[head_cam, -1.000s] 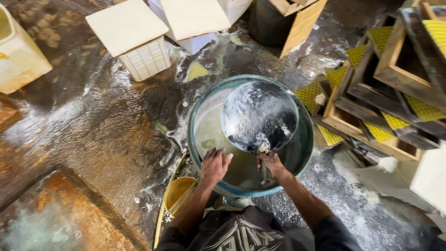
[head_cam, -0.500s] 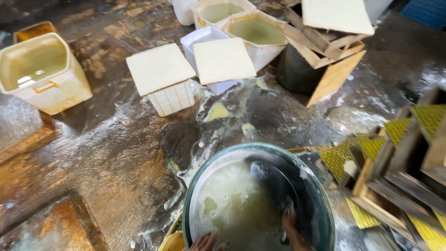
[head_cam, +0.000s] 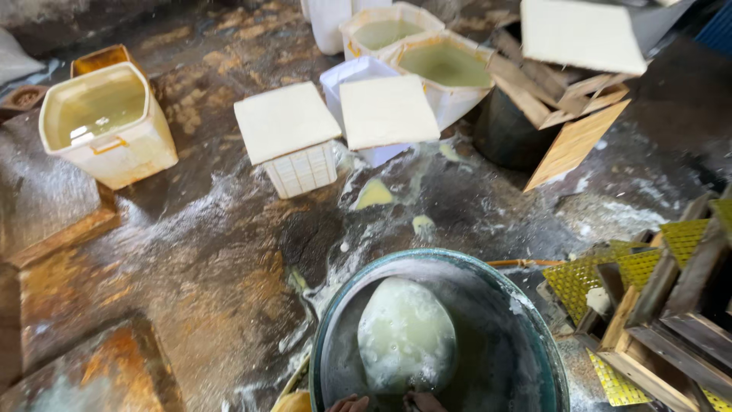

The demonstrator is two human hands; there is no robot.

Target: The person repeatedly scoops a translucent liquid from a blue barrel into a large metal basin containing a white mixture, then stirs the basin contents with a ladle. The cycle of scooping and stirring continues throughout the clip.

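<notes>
- Only the fingertips of the left hand point(head_cam: 348, 403) and the right hand point(head_cam: 424, 401) show at the bottom edge of the view, at the near rim of the round green tub point(head_cam: 526, 320); whether they are spread or gripping something, I cannot tell.
- A pale, wet, rounded lump point(head_cam: 406, 336) lies inside the tub, in murky liquid, just beyond the fingertips.
- Risk: the lump looks slick, so a poor grip could let it slide back and splash.
- Risk: the wet floor point(head_cam: 191, 252) is streaked with white residue; a foot may slip on it.
- Risk: the wooden frames point(head_cam: 663, 320) and yellow mesh trays point(head_cam: 583, 278) crowd the tub's right side, so an elbow could knock them.
- The liquid-filled cream bin point(head_cam: 107, 126) stands well apart at the floor's far left, the white slabs point(head_cam: 286, 120) beyond the tub.
</notes>
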